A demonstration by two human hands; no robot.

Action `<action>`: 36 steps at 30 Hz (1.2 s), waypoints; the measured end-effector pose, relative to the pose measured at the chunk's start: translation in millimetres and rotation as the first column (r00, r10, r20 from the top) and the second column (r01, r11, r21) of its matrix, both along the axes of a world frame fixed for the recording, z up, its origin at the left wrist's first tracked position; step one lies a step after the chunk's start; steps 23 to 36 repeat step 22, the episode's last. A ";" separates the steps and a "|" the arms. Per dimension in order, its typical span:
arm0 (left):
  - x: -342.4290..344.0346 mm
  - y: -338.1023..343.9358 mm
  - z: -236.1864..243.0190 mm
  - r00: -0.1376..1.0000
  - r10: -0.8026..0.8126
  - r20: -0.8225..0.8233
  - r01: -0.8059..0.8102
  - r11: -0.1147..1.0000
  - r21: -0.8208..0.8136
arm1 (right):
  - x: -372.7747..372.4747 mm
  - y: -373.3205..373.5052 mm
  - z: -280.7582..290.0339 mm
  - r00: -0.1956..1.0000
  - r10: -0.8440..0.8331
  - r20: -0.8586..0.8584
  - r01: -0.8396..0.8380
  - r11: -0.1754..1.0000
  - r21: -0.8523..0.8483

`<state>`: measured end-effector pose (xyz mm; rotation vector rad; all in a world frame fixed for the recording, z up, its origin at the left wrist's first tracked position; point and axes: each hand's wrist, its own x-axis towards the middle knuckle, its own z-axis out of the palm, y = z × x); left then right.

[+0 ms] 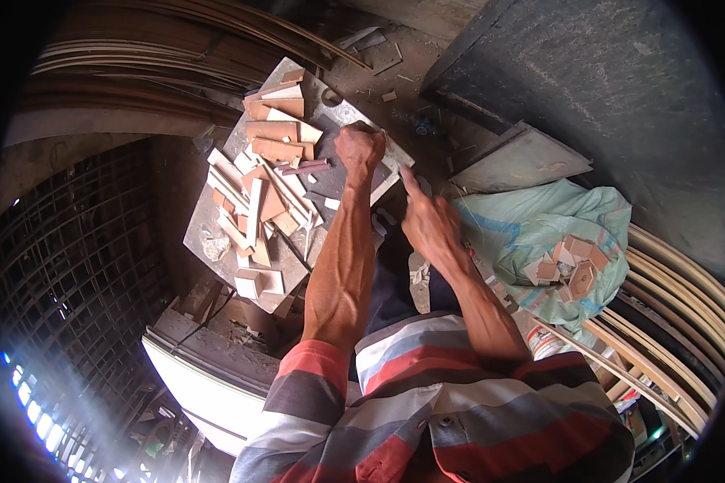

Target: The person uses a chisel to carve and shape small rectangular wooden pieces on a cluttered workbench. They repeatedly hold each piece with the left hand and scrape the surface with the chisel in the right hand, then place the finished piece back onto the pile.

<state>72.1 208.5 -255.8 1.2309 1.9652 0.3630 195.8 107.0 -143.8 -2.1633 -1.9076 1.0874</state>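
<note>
My left hand (pixel 361 146) is closed in a fist over the dark sheet (pixel 327 143) on the right part of the worktable (pixel 197 229). Whatever its fingers hold, if anything, is hidden. At the table's right corner, my right hand (pixel 428 217) has its index finger stretched toward the edge, with the other fingers bent and nothing visible in them. Beside my left forearm lie dark reddish strips (pixel 306 166). Many brown and white board offcuts (pixel 278 150) are piled over the table's left and middle. A dark ring (pixel 331 97) rests near the far edge.
To the right, a pale green woven sack (pixel 507 221) holds brown and white scraps (pixel 576 266). Long wooden strips (pixel 660 330) lie beyond it. A large dark panel (pixel 596 88) stands at the far right; stacked long boards (pixel 129 60) fill the far left. Metal lattice (pixel 72 241) is on the left.
</note>
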 end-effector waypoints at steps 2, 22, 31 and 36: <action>5.6 5.2 7.4 0.999 -0.024 -0.026 0.024 1.000 -0.005 | -6.1 14.8 -25.5 1.000 -0.020 0.022 0.019 0.999 0.034; -2.2 4.9 -5.7 1.000 -0.001 -0.005 0.001 0.999 -0.039 | -9.1 12.7 -54.6 0.999 -0.050 -0.006 0.050 0.997 0.059; -2.2 4.9 -5.7 1.000 -0.001 -0.005 0.001 0.999 -0.039 | -9.1 12.7 -54.6 0.999 -0.050 -0.006 0.050 0.997 0.059; -2.2 4.9 -5.7 1.000 -0.001 -0.005 0.001 0.999 -0.039 | -9.1 12.7 -54.6 0.999 -0.050 -0.006 0.050 0.997 0.059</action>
